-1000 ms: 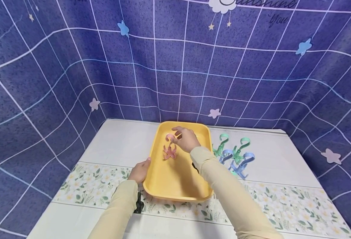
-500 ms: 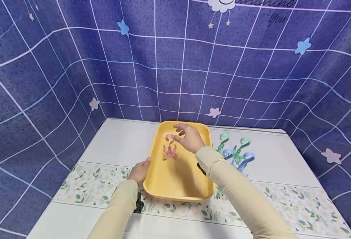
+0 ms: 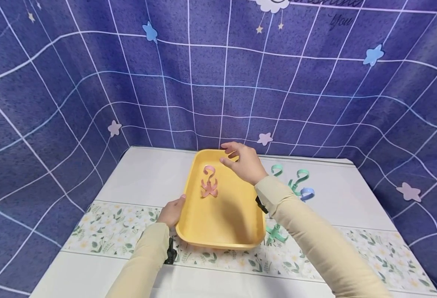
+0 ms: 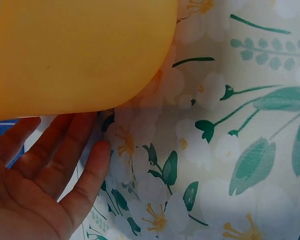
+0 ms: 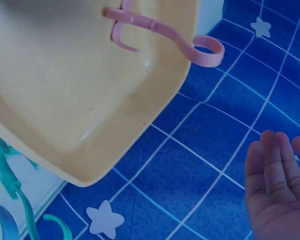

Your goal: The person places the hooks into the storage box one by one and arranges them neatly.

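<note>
A pink multi-pronged hanging hook [image 3: 209, 187] lies in the left part of a yellow tray [image 3: 237, 223]; in the right wrist view the same pink hook [image 5: 165, 30] shows its curled top end. My left hand [image 3: 171, 212] touches the tray's left side near the rim. In the left wrist view its fingers [image 4: 52, 155] are fairly straight, with their tips at the yellow tray's edge [image 4: 90, 60]. Above the tray's back right corner is my right hand [image 3: 245, 162], holding nothing, with thumb and fingers apart.
To the right of the tray lie green hooks [image 3: 301, 178] and a blue hook [image 3: 308, 193], partly behind the right sleeve [image 3: 300, 219]. Another green hook [image 3: 276, 235] is by the tray's front right. A blue curtain [image 3: 218, 82] rises behind the white table [image 3: 147, 174].
My right hand has drawn away from the pink hook, up and to the right. The pink hook stays in the tray. My left hand keeps its place at the rim.
</note>
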`<action>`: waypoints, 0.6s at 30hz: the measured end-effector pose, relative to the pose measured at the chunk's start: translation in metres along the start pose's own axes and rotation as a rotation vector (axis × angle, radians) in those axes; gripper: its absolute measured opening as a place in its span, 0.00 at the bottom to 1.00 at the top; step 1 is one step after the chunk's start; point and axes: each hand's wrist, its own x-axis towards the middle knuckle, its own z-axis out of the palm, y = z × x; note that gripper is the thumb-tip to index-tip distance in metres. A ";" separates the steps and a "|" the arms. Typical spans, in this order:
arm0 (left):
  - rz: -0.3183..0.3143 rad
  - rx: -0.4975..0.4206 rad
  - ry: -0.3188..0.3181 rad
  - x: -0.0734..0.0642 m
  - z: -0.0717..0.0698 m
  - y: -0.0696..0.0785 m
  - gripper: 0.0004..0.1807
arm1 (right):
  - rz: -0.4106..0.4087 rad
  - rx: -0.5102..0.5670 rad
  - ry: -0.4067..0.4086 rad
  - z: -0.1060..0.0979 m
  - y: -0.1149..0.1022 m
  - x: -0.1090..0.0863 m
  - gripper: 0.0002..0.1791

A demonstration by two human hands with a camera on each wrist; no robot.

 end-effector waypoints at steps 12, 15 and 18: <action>0.002 -0.005 -0.002 -0.008 -0.004 0.006 0.36 | 0.021 0.010 0.029 -0.021 0.002 -0.009 0.24; -0.005 -0.013 -0.006 -0.007 -0.003 0.005 0.36 | 0.030 0.008 0.028 -0.027 0.005 -0.014 0.24; -0.006 -0.013 -0.005 -0.005 -0.002 0.003 0.36 | 0.042 0.009 0.031 -0.032 0.007 -0.017 0.24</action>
